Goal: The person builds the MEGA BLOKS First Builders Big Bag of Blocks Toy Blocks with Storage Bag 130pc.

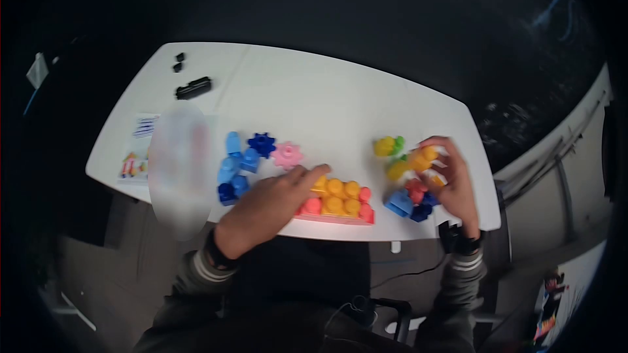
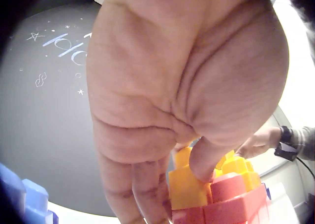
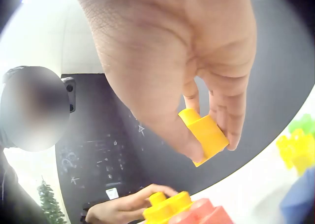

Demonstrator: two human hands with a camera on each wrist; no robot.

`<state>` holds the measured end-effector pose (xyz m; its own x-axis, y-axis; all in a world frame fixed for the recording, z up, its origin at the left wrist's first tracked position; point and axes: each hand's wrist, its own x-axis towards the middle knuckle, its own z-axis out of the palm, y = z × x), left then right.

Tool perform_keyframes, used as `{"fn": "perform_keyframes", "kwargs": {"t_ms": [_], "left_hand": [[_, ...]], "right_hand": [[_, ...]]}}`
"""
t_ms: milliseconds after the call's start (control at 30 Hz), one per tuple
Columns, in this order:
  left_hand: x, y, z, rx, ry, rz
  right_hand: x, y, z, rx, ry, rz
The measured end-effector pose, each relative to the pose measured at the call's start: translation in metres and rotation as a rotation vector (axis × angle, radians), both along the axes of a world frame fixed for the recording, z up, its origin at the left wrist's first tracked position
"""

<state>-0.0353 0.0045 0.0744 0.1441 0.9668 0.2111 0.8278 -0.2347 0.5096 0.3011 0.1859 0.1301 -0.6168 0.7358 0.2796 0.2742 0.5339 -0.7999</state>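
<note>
I judge I'm stacking: right grip pinches a yellow block, left grip the yellow-topped wall; next needs carrying toward lower centre.

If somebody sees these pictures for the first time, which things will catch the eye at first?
Probably the yellow-and-pink brick build along the near edge of the white table, with the left hand gripping its left end. Next, the single yellow brick pinched by the right hand at the table's right side. The navy gear and pink gear, beyond the left hand, also stand out.
</note>
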Motion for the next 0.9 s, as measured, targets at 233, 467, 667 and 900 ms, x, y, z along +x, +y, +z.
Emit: {"fn": "perform_keyframes", "kwargs": {"t_ms": [233,467,667,900], "left_hand": [[0.000,0.000,0.005,-0.046,0.009,-0.021],[-0.001,-0.001,0.005,-0.053,-0.027,-0.024],[0.003,-0.002,0.007,-0.069,-0.021,0.002],[0.003,-0.004,0.010,-0.029,-0.019,-0.019]], "right_hand": [[-0.039,-0.050,-0.029,-0.006,-0.152,0.156],[-0.039,-0.042,-0.040,-0.075,-0.207,0.227],[-0.038,-0.046,-0.047,-0.065,-0.251,0.264],[-0.033,-0.026,-0.029,-0.067,-0.513,0.328]]}}
